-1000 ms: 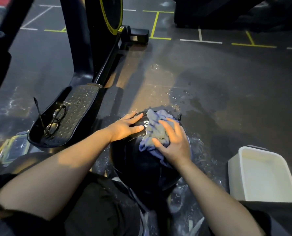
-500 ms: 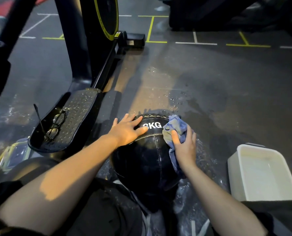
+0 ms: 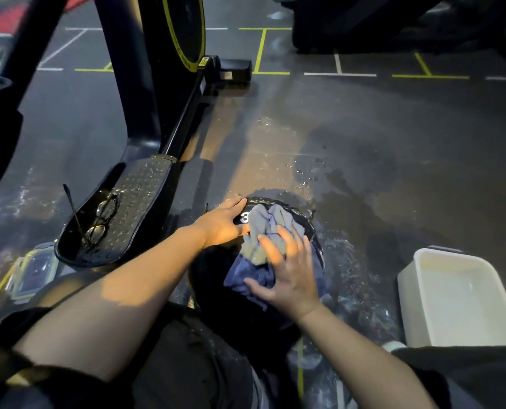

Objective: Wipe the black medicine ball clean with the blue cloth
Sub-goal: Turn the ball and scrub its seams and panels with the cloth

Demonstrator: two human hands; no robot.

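While the black medicine ball is sitting on the wet floor just in front of the person's knees, both hands are lying on its upper surface. The left hand is resting flat on the far-left side of the ball with its fingers straight and holding nothing, the fingertips lying beside a white numeral printed on the ball. The right hand is pressing the blue cloth down on the top of the ball, its fingers spread and nearly straight over the bunched fabric rather than curling round it. The cloth is draping over the ball's top and right side, its far part catching the light and its near part lying in shadow under the palm. Water is glistening on the floor round the ball. A white tub is standing on the floor to the right, near the ball but apart from it. To the left, a pair of glasses is lying on the black studded footplate of an exercise machine, and a clear lidded container is sitting on the floor at the near-left beside that footplate.
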